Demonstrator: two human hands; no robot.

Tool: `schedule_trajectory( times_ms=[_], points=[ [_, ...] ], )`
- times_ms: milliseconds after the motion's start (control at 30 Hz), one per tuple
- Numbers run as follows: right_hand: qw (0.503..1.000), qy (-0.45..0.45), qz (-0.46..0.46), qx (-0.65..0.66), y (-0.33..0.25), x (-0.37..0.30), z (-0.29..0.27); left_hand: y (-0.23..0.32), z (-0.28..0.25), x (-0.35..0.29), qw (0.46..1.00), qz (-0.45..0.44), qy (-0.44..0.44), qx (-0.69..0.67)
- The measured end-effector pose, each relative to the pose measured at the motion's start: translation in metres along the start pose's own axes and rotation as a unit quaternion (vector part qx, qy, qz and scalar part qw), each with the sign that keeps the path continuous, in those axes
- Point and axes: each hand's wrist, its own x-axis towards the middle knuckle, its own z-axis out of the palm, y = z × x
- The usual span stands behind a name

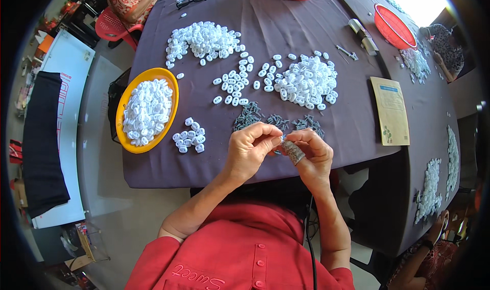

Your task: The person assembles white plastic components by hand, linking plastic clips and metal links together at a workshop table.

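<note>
My left hand (248,149) and my right hand (312,155) meet at the table's near edge, fingertips pinched together. A tiny pale piece shows between them, mostly hidden by the fingers. A speckled wrap (294,152) covers one digit of my right hand. Just beyond the fingertips lie small dark grey stick-like pieces in heaps, one on the left (248,116), others in the middle (277,120) and on the right (308,123). A small group of white oval pieces (190,136), with holes in them, sits left of my left hand.
More white oval pieces form a far-left heap (206,40) and a right heap (307,81). A yellow basin (175,93) full of them stands left. A brown envelope (390,111), glasses (191,1) and red baskets (394,27) lie on the cloth. Other people sit around the tables.
</note>
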Motion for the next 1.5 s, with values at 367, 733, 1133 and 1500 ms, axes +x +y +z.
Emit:
schedule_trajectory(
  times_ms=[367, 733, 1133, 1500],
  points=[
    [0.997, -0.013, -0.022, -0.073, -0.003, 0.000, 0.001, -0.003, -0.004, 0.001, 0.997, 0.028, -0.031, 0.070],
    [0.988, 0.016, -0.021, -0.150, 0.013, 0.002, 0.004, -0.025, -0.007, -0.001, 0.998, -0.054, 0.007, -0.037],
    [0.990, -0.025, 0.020, -0.139, 0.032, 0.004, 0.005, -0.033, -0.016, -0.007, 0.994, -0.078, 0.010, -0.078],
    [0.985, -0.073, 0.029, -0.152, 0.011, 0.006, 0.021, -0.034, -0.043, -0.021, 0.983, -0.120, 0.027, -0.136]
  ],
)
